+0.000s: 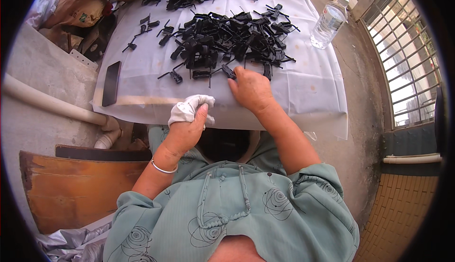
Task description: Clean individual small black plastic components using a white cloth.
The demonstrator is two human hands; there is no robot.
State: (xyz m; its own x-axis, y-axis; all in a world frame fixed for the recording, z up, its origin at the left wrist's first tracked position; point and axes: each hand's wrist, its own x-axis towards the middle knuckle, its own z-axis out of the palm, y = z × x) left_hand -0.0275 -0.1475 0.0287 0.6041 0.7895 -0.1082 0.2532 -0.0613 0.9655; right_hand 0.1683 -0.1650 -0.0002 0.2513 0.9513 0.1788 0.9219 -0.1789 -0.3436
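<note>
- A black phone (111, 82) lies flat at the table's left edge.
- The left hand (186, 128) is closed round a white cloth (188, 110) near the table's front edge.
- The right hand (251, 89) lies palm down, fingertips pinching a black plastic piece (229, 71) (at the edge of the pile (227, 39)).
- A clear water bottle (329, 21) stands far right.
</note>
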